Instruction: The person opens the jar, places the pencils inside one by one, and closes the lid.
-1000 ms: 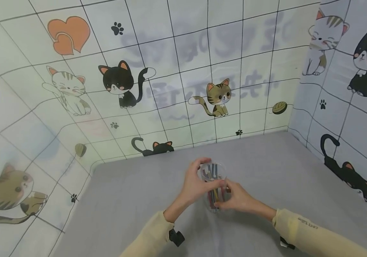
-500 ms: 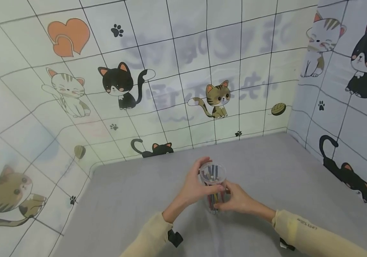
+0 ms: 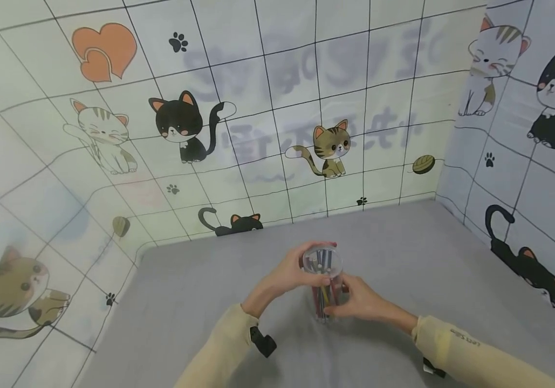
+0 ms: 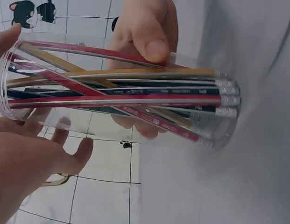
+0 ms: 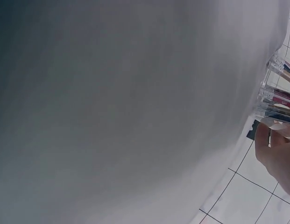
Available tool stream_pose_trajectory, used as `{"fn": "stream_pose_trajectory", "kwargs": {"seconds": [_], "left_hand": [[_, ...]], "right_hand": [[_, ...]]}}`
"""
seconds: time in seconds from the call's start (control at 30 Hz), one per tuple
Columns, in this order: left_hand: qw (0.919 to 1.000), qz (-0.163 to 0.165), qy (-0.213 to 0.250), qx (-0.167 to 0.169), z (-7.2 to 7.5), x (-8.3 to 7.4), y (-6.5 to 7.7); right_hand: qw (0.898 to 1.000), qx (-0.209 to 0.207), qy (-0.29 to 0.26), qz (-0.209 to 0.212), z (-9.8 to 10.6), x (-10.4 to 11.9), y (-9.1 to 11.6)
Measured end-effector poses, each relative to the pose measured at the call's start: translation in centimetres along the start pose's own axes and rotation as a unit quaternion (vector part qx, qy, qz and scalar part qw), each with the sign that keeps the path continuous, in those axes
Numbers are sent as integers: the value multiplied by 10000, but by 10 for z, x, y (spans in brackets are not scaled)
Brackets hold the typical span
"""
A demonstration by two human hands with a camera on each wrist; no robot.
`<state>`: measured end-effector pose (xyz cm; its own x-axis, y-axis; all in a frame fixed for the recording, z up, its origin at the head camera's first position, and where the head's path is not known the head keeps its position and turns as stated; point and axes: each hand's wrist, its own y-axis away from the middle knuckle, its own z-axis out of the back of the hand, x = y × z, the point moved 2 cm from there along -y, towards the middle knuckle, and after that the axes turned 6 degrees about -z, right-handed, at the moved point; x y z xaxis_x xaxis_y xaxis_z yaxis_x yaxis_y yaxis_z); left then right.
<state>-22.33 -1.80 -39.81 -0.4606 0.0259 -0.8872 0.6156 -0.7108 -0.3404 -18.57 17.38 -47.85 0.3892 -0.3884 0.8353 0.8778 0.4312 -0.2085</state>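
Observation:
A clear plastic jar [image 3: 322, 264] of pencils stands upright on the grey table. Red, yellow and dark pencils [image 4: 149, 88] lean inside it, their metal-ringed ends at the bottom. My left hand [image 3: 293, 270] grips the jar around its top rim, thumb across the front and fingers reaching round the back. Lower on the right side, my right hand [image 3: 362, 299] holds the jar between thumb and fingers. The left wrist view shows the left hand's fingers [image 4: 84, 151] curving about the rim end. Only part of the right hand [image 5: 278, 156] and the jar's base appear in the right wrist view.
The grey cloth-covered table [image 3: 199, 312] spreads around the jar. A white grid-patterned wall covering [image 3: 277, 108] with printed cats rises behind it and at both sides. Dark straps with small boxes [image 3: 262, 342] sit at the wrists.
The left hand has turned about the jar's top: its wrist has swung left, and its fingers reach farther right behind the rim. The right hand and jar have stayed in place.

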Motion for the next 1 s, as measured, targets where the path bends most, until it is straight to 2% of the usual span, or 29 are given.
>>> {"fn": "stream_pose_trajectory", "kwargs": {"seconds": [0.07,0.13,0.2,0.27,0.37,0.43,0.53,0.63,0.77,0.87,0.93,1.0], "left_hand": [[9996,-20,-185,-201,-2,-2,2],[9960,57,-492,-746,-11,-5,6],[9854,72,-880,-1459,-23,-10,9],[9725,75,-1130,-2036,-33,-12,8],[9584,-27,-1256,-2562,-42,-11,5],[9553,-144,-1175,-2708,-43,-8,5],[9548,-223,-1114,-2746,-43,-4,7],[9632,-220,-1072,-2457,-37,-3,7],[9866,-137,-660,-1488,-19,1,1],[9962,2,-359,-792,-7,3,-2],[9964,51,-459,-714,-5,2,1],[9928,-42,-685,-984,-9,-2,6]], "right_hand": [[10000,-1,-4,31,0,0,-1],[10000,21,17,23,0,1,-1],[10000,27,89,-30,0,2,-1],[9997,-34,227,-75,1,3,0],[9992,-150,356,-67,0,5,-1],[9991,-196,380,-13,-1,5,-2],[9994,-197,300,-13,-4,4,-5],[9994,-214,254,-51,-4,3,-6],[9996,-220,197,12,-2,2,-7],[9996,-209,152,83,-1,2,-7],[9997,-176,134,88,-2,1,-6],[9998,-135,156,45,-2,1,-5]]}}
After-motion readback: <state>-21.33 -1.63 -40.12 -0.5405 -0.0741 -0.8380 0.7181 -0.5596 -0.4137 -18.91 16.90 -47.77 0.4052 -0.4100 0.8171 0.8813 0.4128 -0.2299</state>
